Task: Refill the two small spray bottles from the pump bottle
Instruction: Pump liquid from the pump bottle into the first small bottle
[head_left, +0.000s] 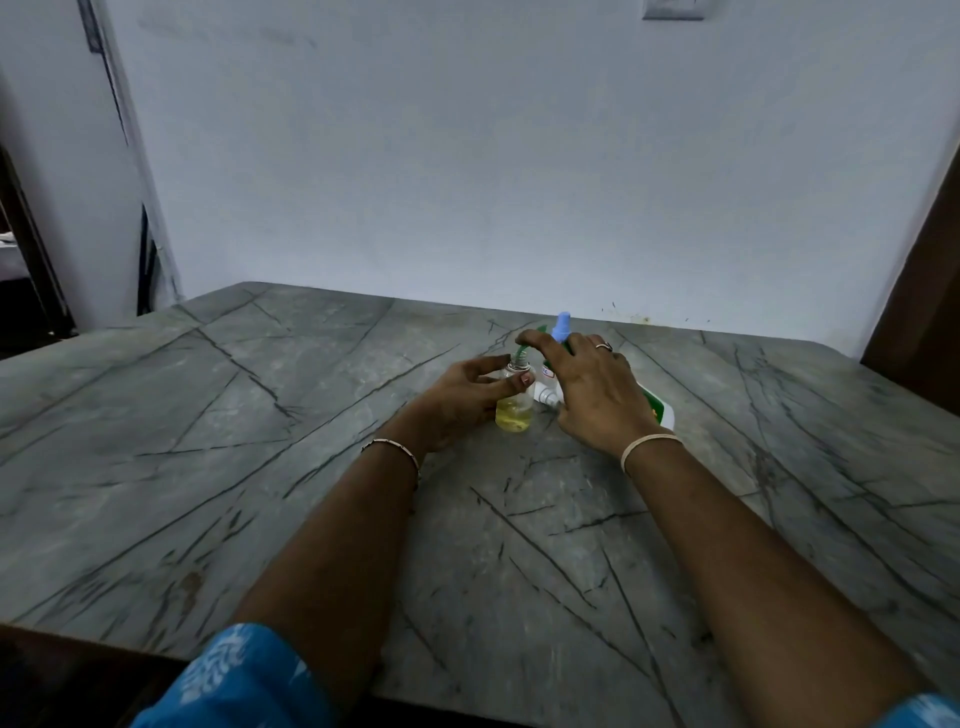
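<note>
A small clear spray bottle (514, 410), uncapped and about a third full of yellow liquid, stands on the stone table (260, 415). My left hand (462, 400) grips it from the left. My right hand (587, 389) lies over the white and green pump bottle (661, 410), fingers on its green pump head (523, 351). The spout sits right at the small bottle's mouth. Behind my right hand rises the blue sprayer top of the second small bottle (562, 326); its body is hidden. A white sprayer cap (548, 397) lies between the clear bottle and my right hand.
The table's far edge meets a pale wall just behind the bottles. A dark wooden frame (919, 312) stands at the right and a dark doorway (21, 249) at the left. The table's near edge is below my forearms.
</note>
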